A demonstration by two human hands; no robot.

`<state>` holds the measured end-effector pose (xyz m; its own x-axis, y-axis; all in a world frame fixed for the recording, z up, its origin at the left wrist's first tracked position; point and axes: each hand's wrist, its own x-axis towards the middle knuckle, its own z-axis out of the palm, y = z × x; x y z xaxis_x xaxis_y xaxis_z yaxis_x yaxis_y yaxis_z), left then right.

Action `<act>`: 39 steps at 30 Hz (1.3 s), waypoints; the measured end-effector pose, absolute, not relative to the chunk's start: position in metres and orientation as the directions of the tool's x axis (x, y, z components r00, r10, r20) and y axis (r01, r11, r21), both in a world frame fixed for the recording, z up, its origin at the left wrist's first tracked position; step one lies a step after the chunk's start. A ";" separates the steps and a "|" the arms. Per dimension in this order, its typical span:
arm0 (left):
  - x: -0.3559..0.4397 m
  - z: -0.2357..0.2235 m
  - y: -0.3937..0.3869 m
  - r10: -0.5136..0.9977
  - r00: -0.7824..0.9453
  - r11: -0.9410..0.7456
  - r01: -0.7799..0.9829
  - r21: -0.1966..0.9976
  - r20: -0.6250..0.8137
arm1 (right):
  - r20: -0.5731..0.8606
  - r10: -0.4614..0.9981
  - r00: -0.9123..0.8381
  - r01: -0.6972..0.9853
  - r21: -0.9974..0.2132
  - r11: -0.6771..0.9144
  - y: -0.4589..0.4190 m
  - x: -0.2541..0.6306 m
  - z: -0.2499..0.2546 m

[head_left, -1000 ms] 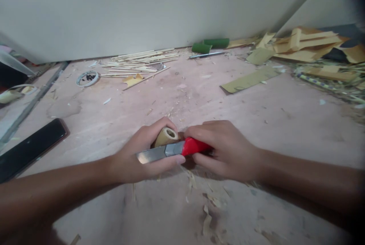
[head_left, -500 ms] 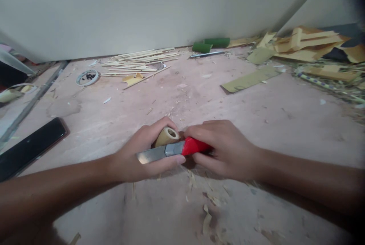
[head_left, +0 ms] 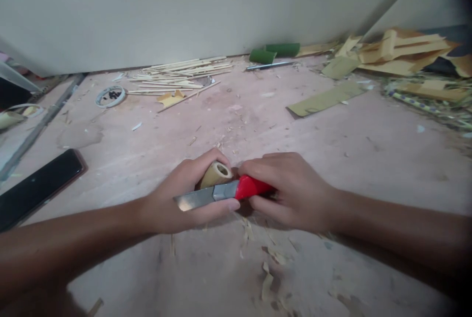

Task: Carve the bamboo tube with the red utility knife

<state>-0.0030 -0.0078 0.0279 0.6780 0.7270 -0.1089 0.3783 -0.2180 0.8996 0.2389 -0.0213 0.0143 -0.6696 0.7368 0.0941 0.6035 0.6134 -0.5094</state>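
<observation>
My left hand (head_left: 184, 194) is wrapped round a short hollow bamboo tube (head_left: 214, 175), its open end tilted up toward the far side. In my right hand (head_left: 291, 191) is a utility knife (head_left: 254, 187) with a red handle. The knife's metal blade (head_left: 195, 200) points left and lies across my left hand, close against the near side of the tube. My left thumb rests along the blade's lower edge. The back of the knife handle is hidden under my right fingers.
A black phone (head_left: 44, 187) lies at the left. Thin bamboo sticks (head_left: 180, 78), a tape ring (head_left: 110, 96) with dark bits, green bamboo pieces (head_left: 282, 50) and a sandpaper-like strip (head_left: 326, 99) lie farther back. Scraps (head_left: 405, 54) pile up at the right; shavings (head_left: 267, 280) are scattered near me.
Both hands keep the same hold on the knife and tube. The whole view has shifted very slightly; otherwise hardly anything differs.
</observation>
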 end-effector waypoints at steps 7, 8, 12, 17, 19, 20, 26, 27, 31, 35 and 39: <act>-0.003 0.029 -0.007 0.728 0.677 -0.231 0.385 0.894 -0.103 | 0.106 0.732 -0.673 0.605 -0.492 0.627 -0.021 0.238 0.016; -0.003 0.029 -0.007 0.729 0.678 -0.233 0.384 0.893 -0.101 | 0.107 0.732 -0.673 0.605 -0.490 0.628 -0.021 0.238 0.016; -0.002 0.031 -0.007 0.726 0.679 -0.230 0.389 0.892 -0.110 | 0.105 0.736 -0.668 0.614 -0.481 0.626 -0.021 0.237 0.015; -0.001 0.032 -0.006 0.721 0.685 -0.239 0.383 0.892 -0.101 | 0.118 0.735 -0.668 0.612 -0.475 0.632 -0.022 0.237 0.016; -0.001 0.032 -0.006 0.718 0.689 -0.242 0.381 0.893 -0.099 | 0.116 0.737 -0.666 0.614 -0.476 0.630 -0.022 0.237 0.017; -0.001 0.032 -0.006 0.717 0.690 -0.242 0.381 0.892 -0.100 | 0.113 0.738 -0.666 0.616 -0.473 0.629 -0.021 0.237 0.017; -0.001 0.033 -0.006 0.721 0.685 -0.242 0.391 0.888 -0.105 | 0.118 0.734 -0.668 0.615 -0.467 0.635 -0.021 0.237 0.017; -0.001 0.032 -0.006 0.722 0.684 -0.240 0.392 0.888 -0.106 | 0.119 0.735 -0.668 0.615 -0.468 0.635 -0.021 0.237 0.017; -0.001 0.032 -0.005 0.727 0.678 -0.239 0.399 0.886 -0.109 | 0.116 0.737 -0.666 0.615 -0.473 0.631 -0.021 0.237 0.016; -0.002 0.032 -0.006 0.725 0.682 -0.253 0.397 0.882 -0.098 | 0.117 0.739 -0.663 0.619 -0.470 0.629 -0.022 0.237 0.016; -0.003 0.032 -0.007 0.731 0.676 -0.269 0.404 0.874 -0.087 | 0.114 0.739 -0.664 0.618 -0.473 0.628 -0.022 0.237 0.017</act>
<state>-0.0027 -0.0070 0.0316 0.6763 0.7315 -0.0874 0.4039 -0.2690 0.8744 0.2371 -0.0219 0.0167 -0.6642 0.7389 0.1135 0.6176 0.6280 -0.4735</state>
